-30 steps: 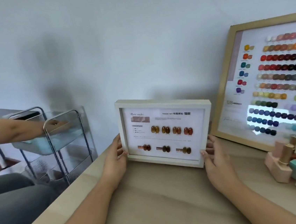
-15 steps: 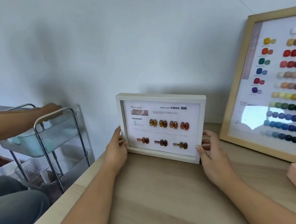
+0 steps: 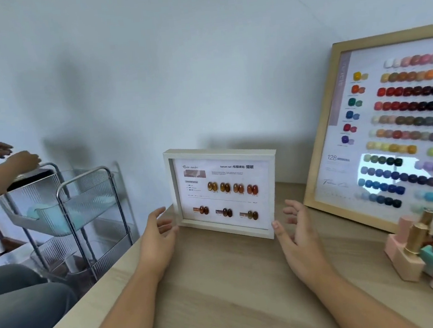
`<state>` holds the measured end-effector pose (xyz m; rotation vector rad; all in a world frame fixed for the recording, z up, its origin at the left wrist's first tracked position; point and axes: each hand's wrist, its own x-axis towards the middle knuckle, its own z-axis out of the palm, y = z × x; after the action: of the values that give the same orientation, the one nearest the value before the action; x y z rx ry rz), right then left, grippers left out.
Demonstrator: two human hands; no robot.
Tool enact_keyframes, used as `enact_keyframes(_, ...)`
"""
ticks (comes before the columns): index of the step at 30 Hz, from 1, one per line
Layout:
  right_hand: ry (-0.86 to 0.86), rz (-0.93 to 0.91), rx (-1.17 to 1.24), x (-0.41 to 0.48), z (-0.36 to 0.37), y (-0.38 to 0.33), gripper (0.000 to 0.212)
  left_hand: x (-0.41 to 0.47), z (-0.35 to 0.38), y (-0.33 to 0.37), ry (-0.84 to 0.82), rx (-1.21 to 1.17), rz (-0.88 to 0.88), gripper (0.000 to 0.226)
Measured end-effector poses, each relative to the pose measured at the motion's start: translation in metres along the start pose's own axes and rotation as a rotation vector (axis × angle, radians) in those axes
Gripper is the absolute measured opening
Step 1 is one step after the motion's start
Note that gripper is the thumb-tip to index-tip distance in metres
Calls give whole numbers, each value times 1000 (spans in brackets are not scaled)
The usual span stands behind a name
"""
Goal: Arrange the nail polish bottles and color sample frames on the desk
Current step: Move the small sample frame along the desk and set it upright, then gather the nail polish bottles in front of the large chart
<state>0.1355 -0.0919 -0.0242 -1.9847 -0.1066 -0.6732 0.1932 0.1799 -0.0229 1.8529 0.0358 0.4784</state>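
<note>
- Far left there's a second person reaching over a clear ribbed trolley [image 3: 73, 205] with both hands, off the desk's end. Not your job, just don't bump it.
- Your left hand [image 3: 156, 237] is open, fingers spread, just beside the lower left corner of the small white frame [image 3: 223, 189]. No grip on it.
- That frame stands upright on the wooden desk [image 3: 222, 283], back by the wall. Looks like you're at the let-go step of placing it.
- Your right hand [image 3: 297, 230] is open too, thumb about touching the lower right corner.
- Right of that, the big wood-framed colour chart [image 3: 321, 131] leans against the wall.
- Far right, the nail polish bottles [image 3: 416, 247] sit bunched up. I'd guess they're next: pick one and line them up in front.
</note>
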Motion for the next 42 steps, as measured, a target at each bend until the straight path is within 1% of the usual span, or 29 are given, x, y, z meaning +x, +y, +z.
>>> enact_keyframes(3,9,-50,19,-25,-18,-7,33,-33,1,14,50,-1,46,35)
enact_keyframes(5,7,-87,-9,-46,-40,-11,28,-59,10,26,28,-11,102,32)
enact_keyframes(7,1,-155,-87,-65,-69,-12,24,-83,24,40,-47,1,148,33)
enact_keyframes(10,-7,-251,-228,-92,-122,-12,19,-115,57,63,-205,11,220,37)
enact_keyframes(11,8,-266,-255,-98,-138,-12,17,-124,68,71,-253,6,245,38)
enact_keyframes(13,103,-280,-289,-110,-171,-10,16,-144,97,87,-348,-10,293,38)
enact_keyframes(16,299,-211,-335,-120,-214,0,24,-171,143,108,-460,-23,341,38)
enact_keyframes(18,376,-115,-355,-124,-236,14,30,-188,171,119,-505,-17,372,36)
enact_keyframes(21,400,116,-304,-122,-257,42,37,-209,202,129,-529,2,411,33)
enact_keyframes(23,371,271,-213,-117,-266,55,46,-222,217,132,-545,26,471,32)
enact_keyframes(24,339,306,-199,-114,-269,59,51,-227,223,133,-558,44,505,32)
enact_keyframes(26,247,326,-211,-110,-272,64,57,-232,233,134,-571,92,540,35)
enact_keyframes(28,174,329,-223,-107,-273,66,59,-234,240,137,-572,149,529,45)
enact_keyframes(30,150,328,-233,-105,-274,68,57,-234,248,139,-582,204,511,52)
enact_keyframes(32,146,336,-238,-102,-274,68,55,-234,254,142,-596,258,496,53)
enact_keyframes(36,118,359,-262,-99,-272,66,51,-235,265,148,-576,308,502,42)
enact_keyframes(39,106,370,-267,-99,-271,66,42,-237,270,150,-552,368,505,32)
enact_keyframes(42,116,381,-250,-100,-273,65,39,-238,270,150,-563,392,514,27)
